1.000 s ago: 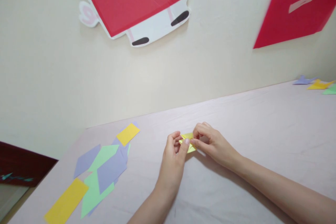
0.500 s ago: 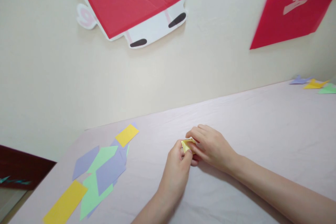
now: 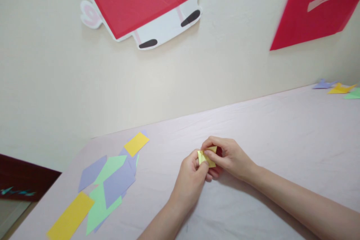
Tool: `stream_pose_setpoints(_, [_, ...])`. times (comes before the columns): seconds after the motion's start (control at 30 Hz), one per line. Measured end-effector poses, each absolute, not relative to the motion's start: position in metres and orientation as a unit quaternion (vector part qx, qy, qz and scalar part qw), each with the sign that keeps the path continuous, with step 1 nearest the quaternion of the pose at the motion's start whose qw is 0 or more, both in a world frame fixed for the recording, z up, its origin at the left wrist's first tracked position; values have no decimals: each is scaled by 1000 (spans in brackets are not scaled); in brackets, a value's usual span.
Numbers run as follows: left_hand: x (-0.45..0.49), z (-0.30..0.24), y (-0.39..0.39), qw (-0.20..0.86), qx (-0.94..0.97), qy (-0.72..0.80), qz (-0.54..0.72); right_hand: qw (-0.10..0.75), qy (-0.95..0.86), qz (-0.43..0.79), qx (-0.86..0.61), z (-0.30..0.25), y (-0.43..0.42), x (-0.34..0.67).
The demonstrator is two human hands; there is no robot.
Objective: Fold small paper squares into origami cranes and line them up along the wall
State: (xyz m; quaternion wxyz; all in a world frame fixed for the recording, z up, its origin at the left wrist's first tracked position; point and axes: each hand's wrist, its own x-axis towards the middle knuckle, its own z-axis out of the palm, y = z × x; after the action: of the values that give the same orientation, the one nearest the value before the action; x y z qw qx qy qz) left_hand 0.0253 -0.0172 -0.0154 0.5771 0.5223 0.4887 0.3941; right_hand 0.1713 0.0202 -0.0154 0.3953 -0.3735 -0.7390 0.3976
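Between my hands is a small folded piece of yellow paper (image 3: 210,161), raised just over the table cover. My left hand (image 3: 191,168) grips its lower left part, thumb on the front and fingers behind. My right hand (image 3: 225,153) pinches the upper part, with the thumb on the front face and the index finger along the top edge. Both hands are closed on the same paper. The back of the paper is hidden by the fingers.
At left lie loose sheets: purple (image 3: 119,183), green (image 3: 97,213) and yellow (image 3: 70,215). Several folded paper shapes, among them a yellow one (image 3: 341,89), sit at the far right by the wall (image 3: 168,86). Red decorations (image 3: 143,0) hang above the pale table cover (image 3: 270,131).
The yellow paper has turned to show a flatter, squarer face. My right thumb has come onto its front, and my right index finger now rests at the top edge.
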Motion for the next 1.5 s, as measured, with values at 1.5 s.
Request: stream_pose_setpoints(1.5, [18, -16, -20, 521, 494, 514, 469, 409, -603, 548, -410, -13, 27, 176])
